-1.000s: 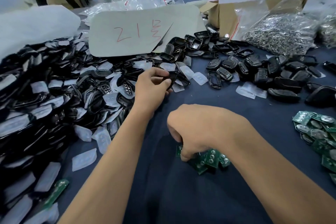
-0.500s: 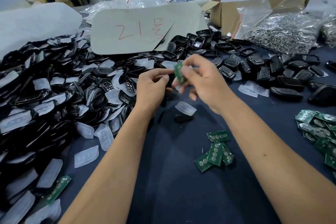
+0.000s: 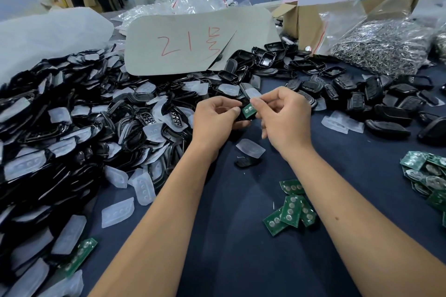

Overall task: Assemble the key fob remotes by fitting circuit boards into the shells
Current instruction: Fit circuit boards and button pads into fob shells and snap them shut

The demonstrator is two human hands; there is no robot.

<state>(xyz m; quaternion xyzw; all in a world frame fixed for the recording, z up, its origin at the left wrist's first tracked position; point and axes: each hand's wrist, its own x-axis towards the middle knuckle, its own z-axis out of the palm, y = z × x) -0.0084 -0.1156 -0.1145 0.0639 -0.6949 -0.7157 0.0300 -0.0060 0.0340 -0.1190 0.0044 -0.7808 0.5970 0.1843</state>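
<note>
My left hand (image 3: pixel 217 117) grips a black key fob shell (image 3: pixel 239 120), mostly hidden by its fingers. My right hand (image 3: pixel 282 116) pinches a green circuit board (image 3: pixel 248 109) and holds it against that shell above the dark blue table (image 3: pixel 229 248). A few loose green boards (image 3: pixel 290 210) lie on the cloth below my right wrist. More boards (image 3: pixel 427 176) are heaped at the right edge. One black shell part (image 3: pixel 247 162) and a clear rubber pad (image 3: pixel 249 148) lie just below my hands.
A big heap of black shells and clear pads (image 3: pixel 72 128) fills the left side. Assembled-looking fobs (image 3: pixel 362 96) spread at the right back. A grey card with red writing (image 3: pixel 193 41), a cardboard box (image 3: pixel 311 21) and a bag of metal rings (image 3: pixel 381 43) stand behind.
My right hand left the loose boards with one board and rose to meet my left hand. Both hands now hold the board against the shell a little nearer to me.
</note>
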